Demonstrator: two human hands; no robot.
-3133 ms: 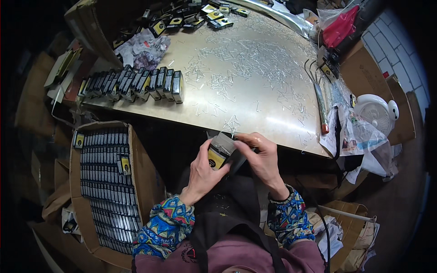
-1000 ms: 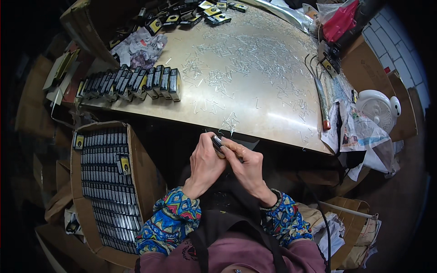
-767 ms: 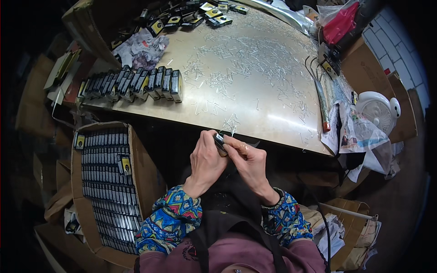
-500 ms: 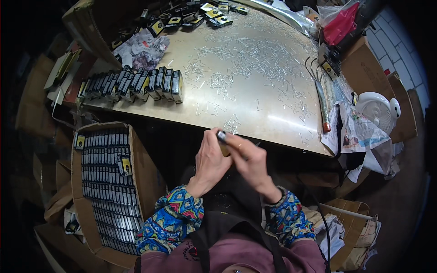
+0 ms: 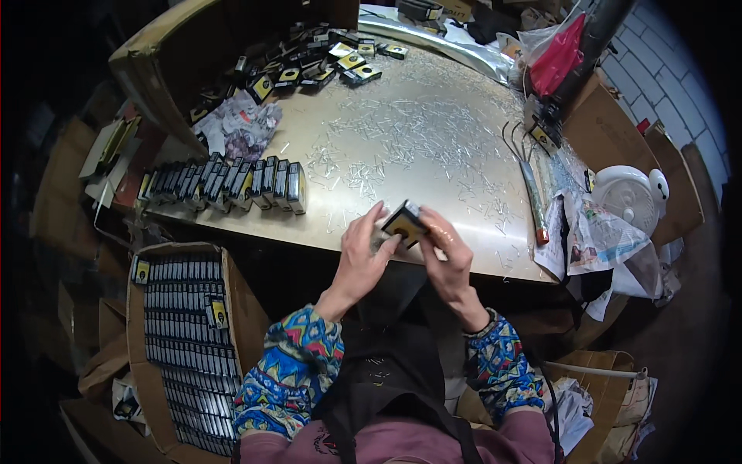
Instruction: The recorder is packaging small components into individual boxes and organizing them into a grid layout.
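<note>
A small black-and-yellow box (image 5: 405,222) is tilted between my hands over the front edge of the table. My right hand (image 5: 446,251) grips it along its right side, with fingers closed around that edge. On the lower left of its face lies the thumb of my left hand (image 5: 360,254); the left index finger stretches up beside the box. Any left fingers behind the box are hidden. Just beyond, many thin, shiny bent wire pieces (image 5: 417,116) are scattered on the metal tabletop (image 5: 325,224). A row of similar upright boxes (image 5: 263,184) stands to the left.
Below left, an open carton (image 5: 137,332) holds packed rows of such boxes. More lie heaped (image 5: 317,66) at the back beside a large cardboard box (image 5: 166,46). A long tool with an orange tip (image 5: 539,216), newspaper (image 5: 599,236) and a white fan (image 5: 630,193) are at right.
My hands have moved forward from in front of the table edge to over it. The box has turned, showing its yellow-and-black face, and my left hand has loosened around it.
</note>
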